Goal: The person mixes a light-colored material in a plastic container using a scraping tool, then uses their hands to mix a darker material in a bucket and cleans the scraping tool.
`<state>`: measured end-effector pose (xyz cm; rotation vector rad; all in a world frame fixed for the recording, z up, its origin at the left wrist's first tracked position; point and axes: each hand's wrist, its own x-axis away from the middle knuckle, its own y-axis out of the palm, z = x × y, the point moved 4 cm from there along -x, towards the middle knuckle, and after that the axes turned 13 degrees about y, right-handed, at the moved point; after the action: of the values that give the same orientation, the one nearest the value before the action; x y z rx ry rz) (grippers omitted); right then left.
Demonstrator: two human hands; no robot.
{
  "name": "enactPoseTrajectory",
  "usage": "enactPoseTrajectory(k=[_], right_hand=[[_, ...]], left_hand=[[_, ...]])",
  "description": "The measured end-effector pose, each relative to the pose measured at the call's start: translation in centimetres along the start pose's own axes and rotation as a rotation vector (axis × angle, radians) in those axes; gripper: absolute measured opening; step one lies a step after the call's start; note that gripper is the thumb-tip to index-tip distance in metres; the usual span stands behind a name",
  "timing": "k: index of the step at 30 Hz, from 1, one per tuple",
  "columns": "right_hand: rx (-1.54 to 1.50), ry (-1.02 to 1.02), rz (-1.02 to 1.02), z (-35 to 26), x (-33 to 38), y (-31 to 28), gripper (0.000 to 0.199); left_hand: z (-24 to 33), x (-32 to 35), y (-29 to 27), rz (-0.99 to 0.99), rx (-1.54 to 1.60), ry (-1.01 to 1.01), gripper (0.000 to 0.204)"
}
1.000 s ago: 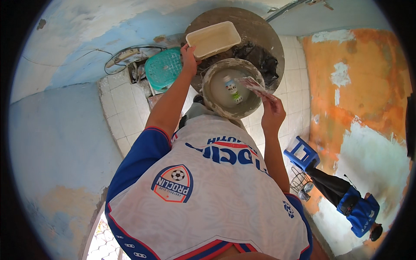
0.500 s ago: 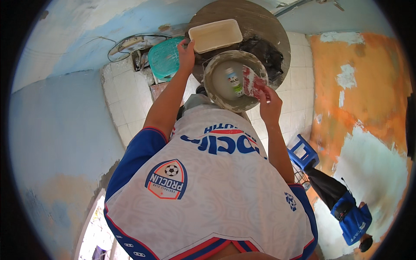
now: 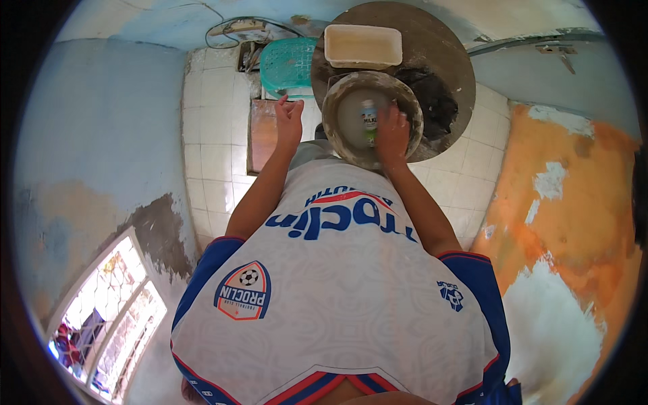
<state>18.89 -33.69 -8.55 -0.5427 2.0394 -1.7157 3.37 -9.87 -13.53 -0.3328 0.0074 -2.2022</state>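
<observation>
Both forearms run up from the white-and-blue jersey toward a round worktop. The right hand is nearest the body: its arm is stretched almost straight, wrist slightly bent, and the hand lies palm-down inside a clay-smeared round basin, fingers spread and pressed flat on the wet inner wall at the basin's right side — an open, flat grip that clasps nothing. Just left of that hand, at the middle of the basin, stands a small bottle with a pale label and a green lower part; whether the fingertips touch it cannot be told.

The left hand hangs in the air to the left of the basin's rim, apart from it, wrist raised, fingers loosely curled with the thumb out — a narrow, empty grip. Below it lies a brown board on the white tiled floor.

Beyond the right hand's grip, past the basin's far rim, a cream rectangular tray sits on the worktop, and a dark lump of clay lies to the right. Farther left, a green plastic basket stands against the blue wall.
</observation>
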Motion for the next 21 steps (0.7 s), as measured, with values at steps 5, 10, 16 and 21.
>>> enactPoseTrajectory(k=[5,10,16,21], right_hand=[[-0.172,0.219,-0.412,0.9,0.6,7.2,0.058],[-0.241,0.206,-0.409,2.8,-1.6,13.7,0.077],[-0.688,0.344,-0.764,3.0,-1.4,8.1,0.082],[-0.800,0.356,-0.599,2.8,-0.8,3.3,0.065]], left_hand=[[1.2,3.3,0.9,0.038,-0.035,0.070,0.057],[2.1,4.4,2.3,0.031,-0.067,0.109,0.053],[2.3,6.0,1.9,0.038,-0.104,0.083,0.050],[2.2,3.1,1.8,-0.027,-0.091,0.157,0.048]])
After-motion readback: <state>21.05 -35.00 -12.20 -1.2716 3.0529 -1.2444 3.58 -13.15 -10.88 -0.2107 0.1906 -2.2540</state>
